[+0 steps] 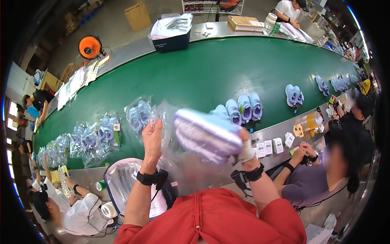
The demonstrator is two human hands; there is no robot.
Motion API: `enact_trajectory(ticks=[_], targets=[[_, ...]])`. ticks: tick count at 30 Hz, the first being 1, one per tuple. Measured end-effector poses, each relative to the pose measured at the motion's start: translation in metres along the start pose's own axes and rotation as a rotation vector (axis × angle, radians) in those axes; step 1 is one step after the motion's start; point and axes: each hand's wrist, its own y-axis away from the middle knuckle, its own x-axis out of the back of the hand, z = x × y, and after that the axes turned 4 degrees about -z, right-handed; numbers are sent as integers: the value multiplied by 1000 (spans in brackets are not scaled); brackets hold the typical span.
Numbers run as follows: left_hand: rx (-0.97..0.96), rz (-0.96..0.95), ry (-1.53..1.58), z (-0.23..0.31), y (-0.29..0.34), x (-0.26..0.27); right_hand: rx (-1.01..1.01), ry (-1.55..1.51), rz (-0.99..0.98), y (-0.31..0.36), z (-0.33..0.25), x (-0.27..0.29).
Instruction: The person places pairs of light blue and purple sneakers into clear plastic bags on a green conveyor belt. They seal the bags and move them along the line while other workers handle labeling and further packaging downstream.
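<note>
My left hand (152,136) is closed on a clear plastic bag (165,118), which hangs loosely from its fingers. In my right hand (245,146) I grip light blue sneakers (209,136), held up over the belt's near edge and smeared by motion. Their white and lilac soles face me, and the sneakers are outside the bag. Just beyond my left hand, a bagged pair of blue sneakers (139,114) lies on the green conveyor belt (183,77). Past my right hand, several unbagged blue sneakers (243,107) stand close together.
Bagged sneakers (87,136) line the belt to the left; more pairs (294,95) stand at right. A box of plastic bags (171,34) sits on the far ledge. Small label stacks (268,146) lie near a co-worker (313,175) at right. Beside my left forearm is a bin of bags (126,179).
</note>
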Motion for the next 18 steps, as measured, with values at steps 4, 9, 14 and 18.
enact_trajectory(ticks=[4, 9, 14, 18], targets=[[-140, -169, -144, 19, 12, -19, -95, 1114, -168, -6, 21, 0], [-420, -493, -500, 4, 70, -85, -164, 1857, -378, -6, 75, -24], [-261, -424, -525, 13, 25, -88, 464, 2020, -833, 19, 67, -49], [-469, -1137, -759, 25, 71, -108, -14, 1709, -994, 11, 74, -43]])
